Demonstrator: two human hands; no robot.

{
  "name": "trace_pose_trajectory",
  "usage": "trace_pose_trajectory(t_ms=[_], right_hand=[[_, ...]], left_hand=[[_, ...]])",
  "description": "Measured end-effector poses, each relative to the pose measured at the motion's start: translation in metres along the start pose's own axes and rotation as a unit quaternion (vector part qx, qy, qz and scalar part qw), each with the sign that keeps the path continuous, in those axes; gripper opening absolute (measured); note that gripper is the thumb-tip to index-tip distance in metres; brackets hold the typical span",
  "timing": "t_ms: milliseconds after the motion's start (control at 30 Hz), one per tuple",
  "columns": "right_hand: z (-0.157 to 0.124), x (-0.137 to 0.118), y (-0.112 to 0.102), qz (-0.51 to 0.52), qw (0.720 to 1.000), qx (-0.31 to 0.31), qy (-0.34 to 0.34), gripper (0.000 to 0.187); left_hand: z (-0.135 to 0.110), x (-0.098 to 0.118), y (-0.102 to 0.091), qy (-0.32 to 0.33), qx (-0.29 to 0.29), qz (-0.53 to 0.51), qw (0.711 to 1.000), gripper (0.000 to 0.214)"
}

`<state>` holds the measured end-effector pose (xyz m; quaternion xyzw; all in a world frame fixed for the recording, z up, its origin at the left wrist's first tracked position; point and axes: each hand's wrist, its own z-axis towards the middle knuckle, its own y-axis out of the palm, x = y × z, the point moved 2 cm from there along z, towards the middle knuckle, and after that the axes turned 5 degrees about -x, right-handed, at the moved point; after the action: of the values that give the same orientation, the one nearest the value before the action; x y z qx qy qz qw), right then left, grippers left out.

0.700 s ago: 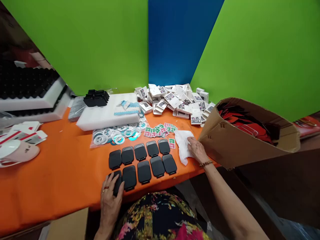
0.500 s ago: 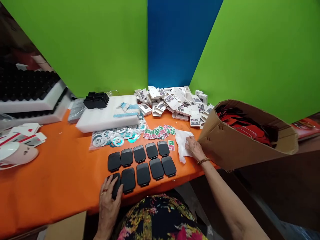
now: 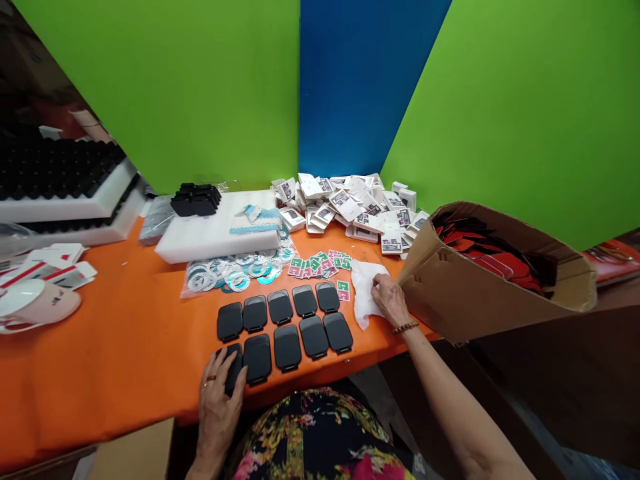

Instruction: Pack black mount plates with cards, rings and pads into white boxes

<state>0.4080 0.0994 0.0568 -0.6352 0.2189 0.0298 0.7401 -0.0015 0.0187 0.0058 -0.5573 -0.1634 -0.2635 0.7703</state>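
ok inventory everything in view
cases: ten, black, two front rows
sheet: one, white, right of cases
cards: many, green/pink, behind cases
rings: many, silver, behind cases
slab: one, white, behind rings
parts: several, black, on slab
boxes: many, white, rear
carton: one, brown, right
pieces: many, red, in carton
mug: one, pale, left
trays: two, white, far left
table: one, orange, underneath
wall: one, green/blue, rear
left hand: one, on case
right hand: one, on sheet

The tabletop (image 3: pixel 130 353) is orange, the cases (image 3: pixel 287 348) black, the cloth (image 3: pixel 364 293) white, the garment (image 3: pixel 327 427) dark with pink-and-yellow florals.
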Motion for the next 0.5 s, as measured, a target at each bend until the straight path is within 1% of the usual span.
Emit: trace_pose_trajectory(t_ms=[267,367,433,500], right_hand=[[-0.024,0.012,-0.001,0.096,0.991,0.092,-0.008,0.012],[-0.032,0.014,-0.005,0.131,0.978,0.162,0.009,0.01],[-0.036,0.013,-0.008,0.147,0.966,0.209,0.027,0.011],[-0.04,0.012,-0.012,0.178,0.949,0.259,0.042,0.011]], left_hand=[[0.0,0.001,-0.002,-0.022,-0.017,-0.015,0.999,0.042],[0.001,0.005,-0.008,-0.033,-0.013,-0.019,0.999,0.047],[0.005,0.012,-0.016,-0.039,0.007,-0.018,0.999,0.046],[0.011,0.022,-0.024,-0.048,0.025,-0.02,0.998,0.043]])
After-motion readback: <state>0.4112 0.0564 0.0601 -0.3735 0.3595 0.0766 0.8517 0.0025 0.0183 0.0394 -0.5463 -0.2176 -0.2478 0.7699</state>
